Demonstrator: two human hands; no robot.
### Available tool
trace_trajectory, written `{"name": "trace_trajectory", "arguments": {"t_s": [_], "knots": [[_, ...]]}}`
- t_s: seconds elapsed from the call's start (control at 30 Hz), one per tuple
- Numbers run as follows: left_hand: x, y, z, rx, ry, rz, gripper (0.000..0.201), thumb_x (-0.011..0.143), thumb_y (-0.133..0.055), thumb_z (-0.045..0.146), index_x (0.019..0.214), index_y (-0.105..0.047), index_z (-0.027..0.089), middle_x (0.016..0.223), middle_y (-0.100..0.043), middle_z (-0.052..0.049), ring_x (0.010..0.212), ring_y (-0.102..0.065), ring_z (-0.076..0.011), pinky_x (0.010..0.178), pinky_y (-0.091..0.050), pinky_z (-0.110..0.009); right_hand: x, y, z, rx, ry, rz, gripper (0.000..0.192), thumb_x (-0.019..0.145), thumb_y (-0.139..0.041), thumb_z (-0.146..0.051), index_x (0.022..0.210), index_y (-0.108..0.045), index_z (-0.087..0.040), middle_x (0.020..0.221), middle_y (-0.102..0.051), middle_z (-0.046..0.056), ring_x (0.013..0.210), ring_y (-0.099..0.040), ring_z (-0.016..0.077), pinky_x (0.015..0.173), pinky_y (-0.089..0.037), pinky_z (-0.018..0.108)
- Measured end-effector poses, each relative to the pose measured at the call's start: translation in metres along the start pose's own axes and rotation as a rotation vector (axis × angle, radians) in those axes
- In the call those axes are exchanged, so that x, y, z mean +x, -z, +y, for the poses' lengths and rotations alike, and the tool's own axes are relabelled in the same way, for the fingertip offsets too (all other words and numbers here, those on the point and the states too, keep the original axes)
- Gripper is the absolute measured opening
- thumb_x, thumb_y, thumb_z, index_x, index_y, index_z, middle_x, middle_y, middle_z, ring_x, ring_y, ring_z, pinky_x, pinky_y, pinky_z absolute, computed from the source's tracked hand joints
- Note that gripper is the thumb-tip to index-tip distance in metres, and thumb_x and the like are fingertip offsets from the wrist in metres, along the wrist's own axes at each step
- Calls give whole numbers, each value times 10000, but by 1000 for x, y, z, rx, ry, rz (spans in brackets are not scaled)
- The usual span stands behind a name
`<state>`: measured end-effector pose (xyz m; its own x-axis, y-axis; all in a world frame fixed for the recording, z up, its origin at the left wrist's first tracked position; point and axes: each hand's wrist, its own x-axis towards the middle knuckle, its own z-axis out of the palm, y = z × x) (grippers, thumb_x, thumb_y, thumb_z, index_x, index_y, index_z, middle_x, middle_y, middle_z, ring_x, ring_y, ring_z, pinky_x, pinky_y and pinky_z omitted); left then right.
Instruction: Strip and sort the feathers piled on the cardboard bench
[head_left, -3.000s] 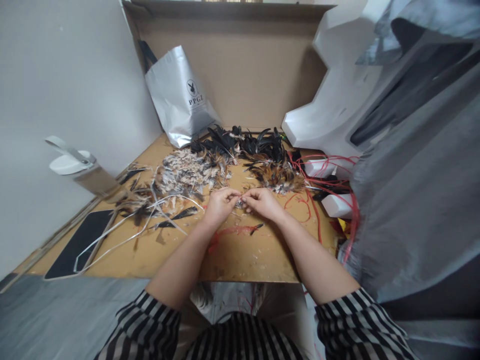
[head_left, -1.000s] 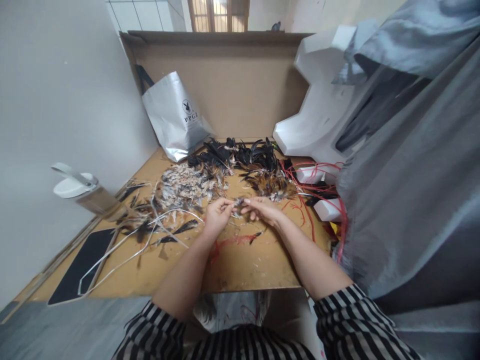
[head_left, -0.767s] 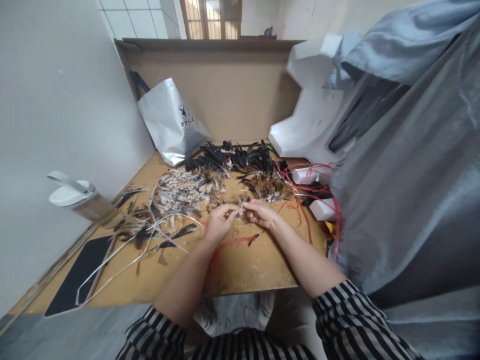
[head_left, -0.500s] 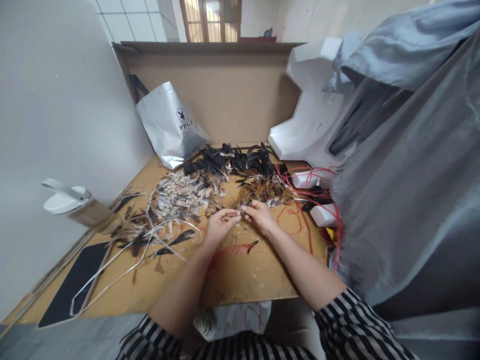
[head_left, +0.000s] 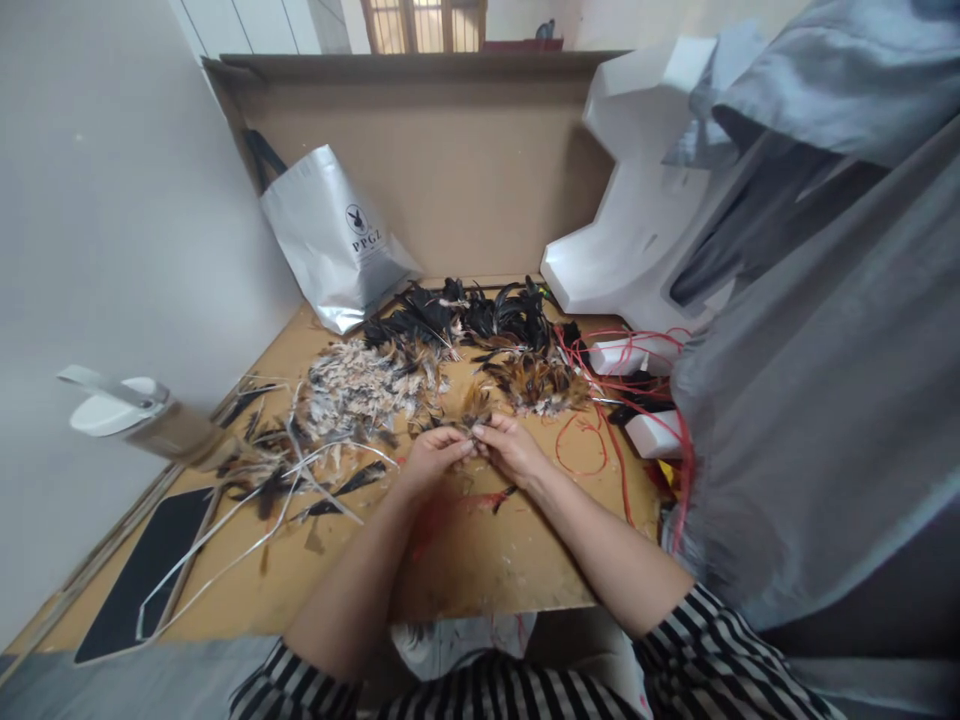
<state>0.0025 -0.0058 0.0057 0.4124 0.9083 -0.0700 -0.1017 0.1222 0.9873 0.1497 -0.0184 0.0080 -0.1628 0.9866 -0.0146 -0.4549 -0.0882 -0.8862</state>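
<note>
head view. left hand and right hand meet above the middle of the tabletop; thumbs and fingertips of both are pinched narrow at the base of a small brown feather tuft, which fans up and away from the person. exact lie of the quills between the fingertips: too small to tell.

risks, as judged:
1. slip. the pinch takes in only the base; if either hand eases or rolls its fingers, single feathers may slide out or splay.
2. mixing. the brown feather cluster lies just beyond the right hand, the pale feather pile beyond and to the left; a dropped feather would be hard to pick out again from either.
3. snagging. red cords trail on the right, white strips cross the left; a forearm swung wide could hook them and drag loose feathers along.
4. scatter. feathers look light and untied in places; a breath or brisk sleeve movement may shift them.
5. spill. lidded cup stands at far left, well apart from both hands; only a long reach should threaten it.
</note>
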Motion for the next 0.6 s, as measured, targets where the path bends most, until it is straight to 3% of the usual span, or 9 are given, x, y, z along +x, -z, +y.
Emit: {"name": "trace_trajectory", "arguments": {"t_s": [0.17,0.43,0.53,0.6], "knots": [[1,-1,3,93,-20,98,267,596,-693,366,696,-620,129,564,-580,7,457,-454,-68,467,-342,-200,1,-1,-1,-78,28,92,249,591,-700,-349,613,-552,-149,492,-527,-45,421,-390,53,439,-261,193],[2,0,2,153,-159,74,213,622,-678,331,638,-623,126,576,-573,-1,527,-471,-83,513,-379,-206,-5,-8,-6,-275,81,127,285,559,-705,-387,621,-558,-151,496,-480,-61,445,-359,52,449,-274,194],[1,-3,0,143,-171,53,222,626,-670,340,685,-648,127,614,-605,-18,548,-500,-97,530,-406,-219,-3,-7,-7,-348,123,135,298,560,-697,-407,595,-555,-147,504,-496,-49,459,-376,60,460,-295,197],[1,-5,-1,135,-172,101,249,622,-671,343,752,-658,131,651,-628,-27,554,-517,-100,532,-419,-222,0,-2,-14,-380,160,166,291,562,-695,-404,607,-575,-143,535,-536,-31,483,-412,71,487,-327,206]]}}
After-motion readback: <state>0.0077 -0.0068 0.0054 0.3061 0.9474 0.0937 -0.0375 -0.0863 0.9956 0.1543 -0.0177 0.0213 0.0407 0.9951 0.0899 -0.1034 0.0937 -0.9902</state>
